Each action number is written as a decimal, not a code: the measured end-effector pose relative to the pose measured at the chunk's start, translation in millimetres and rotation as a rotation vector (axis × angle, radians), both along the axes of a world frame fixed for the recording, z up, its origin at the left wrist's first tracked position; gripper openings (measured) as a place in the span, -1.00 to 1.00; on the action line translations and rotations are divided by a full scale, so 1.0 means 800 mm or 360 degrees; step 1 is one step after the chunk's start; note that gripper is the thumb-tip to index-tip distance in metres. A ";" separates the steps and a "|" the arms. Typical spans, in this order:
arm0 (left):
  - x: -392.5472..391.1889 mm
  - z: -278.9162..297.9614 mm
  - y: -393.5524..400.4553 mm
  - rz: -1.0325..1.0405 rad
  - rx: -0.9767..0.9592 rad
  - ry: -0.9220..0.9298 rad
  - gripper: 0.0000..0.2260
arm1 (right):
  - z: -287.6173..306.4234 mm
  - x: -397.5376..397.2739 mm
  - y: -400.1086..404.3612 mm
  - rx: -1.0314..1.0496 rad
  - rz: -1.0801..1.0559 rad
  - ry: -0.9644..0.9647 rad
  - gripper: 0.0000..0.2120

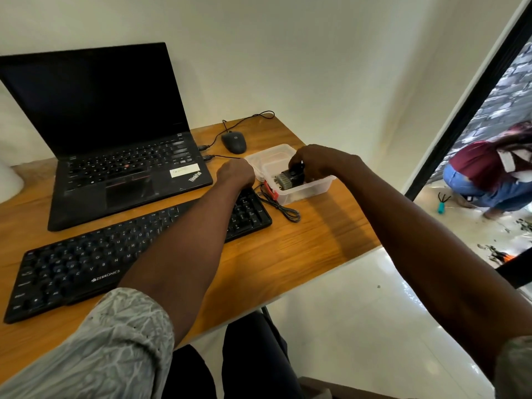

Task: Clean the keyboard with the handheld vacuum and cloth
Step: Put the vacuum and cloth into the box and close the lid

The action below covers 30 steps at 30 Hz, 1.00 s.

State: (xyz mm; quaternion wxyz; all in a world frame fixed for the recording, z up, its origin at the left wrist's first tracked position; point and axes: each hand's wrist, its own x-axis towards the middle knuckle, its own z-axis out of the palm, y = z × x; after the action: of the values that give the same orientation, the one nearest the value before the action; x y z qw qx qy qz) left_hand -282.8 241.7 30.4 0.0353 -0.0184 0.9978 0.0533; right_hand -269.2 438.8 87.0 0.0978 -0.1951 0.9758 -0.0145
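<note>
One keyboard lies untouched; right hand fingers grip one vacuum; left hand fingers' state hidden.

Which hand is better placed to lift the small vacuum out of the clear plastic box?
Right. The right hand already reaches into the clear plastic box, fingers curled on the small black and grey handheld vacuum. The left hand rests at the box's near-left corner, apparently steadying it.
</note>
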 end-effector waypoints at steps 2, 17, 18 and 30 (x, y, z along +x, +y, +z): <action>0.001 -0.001 -0.001 0.0012 0.0033 0.0021 -0.68 | -0.003 0.001 0.000 -0.0020 0.0015 0.0037 -0.54; -0.005 0.023 0.020 0.0638 0.1070 0.0100 -0.55 | 0.018 -0.008 -0.006 -0.0436 -0.0108 -0.0007 -0.45; -0.007 0.023 0.023 0.0668 0.1065 0.0066 -0.51 | 0.015 -0.009 -0.007 -0.0542 -0.0147 0.0070 -0.50; -0.021 0.011 0.014 0.0918 0.1264 0.0086 -0.55 | -0.033 -0.012 -0.014 -0.1007 -0.0563 0.0453 -0.81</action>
State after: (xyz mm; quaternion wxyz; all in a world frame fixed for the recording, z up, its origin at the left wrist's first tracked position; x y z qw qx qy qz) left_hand -299.7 253.3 39.3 -0.0025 -0.2778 0.8552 0.4375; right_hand -278.6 427.7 60.8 -0.1076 -0.0443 0.9454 -0.3043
